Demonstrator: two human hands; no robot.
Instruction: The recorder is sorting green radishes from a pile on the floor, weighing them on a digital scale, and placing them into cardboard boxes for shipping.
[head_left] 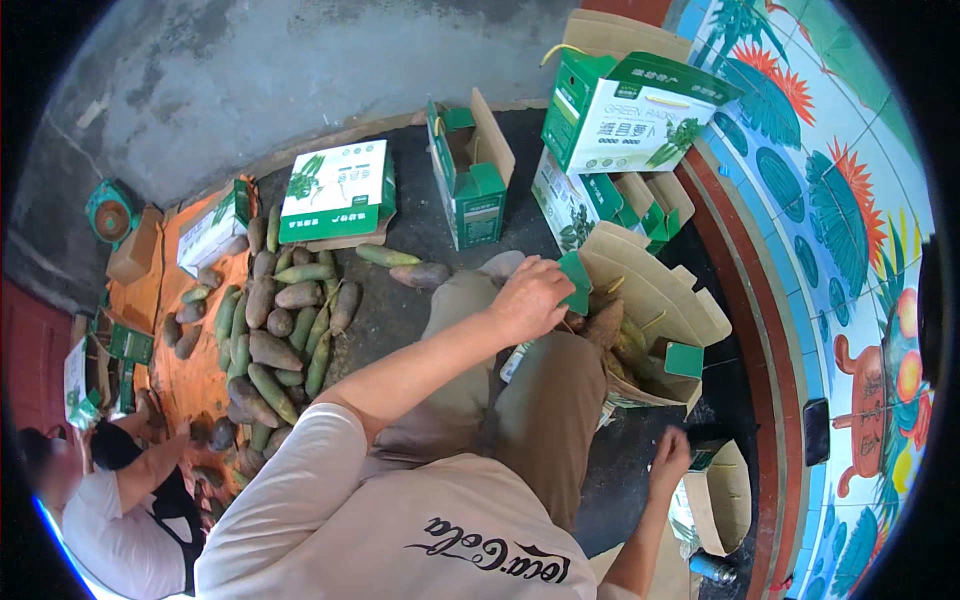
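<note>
Left hand (528, 296) gripping box flap (576, 281), right hand (670, 462) low

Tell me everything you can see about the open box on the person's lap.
The open box is brown cardboard with green printed flaps, tilted on the person's knee, its mouth facing up. Brownish and green roots fill it. The left hand grips a green flap at its near edge. The right hand is apart, at another box lower down.
</note>
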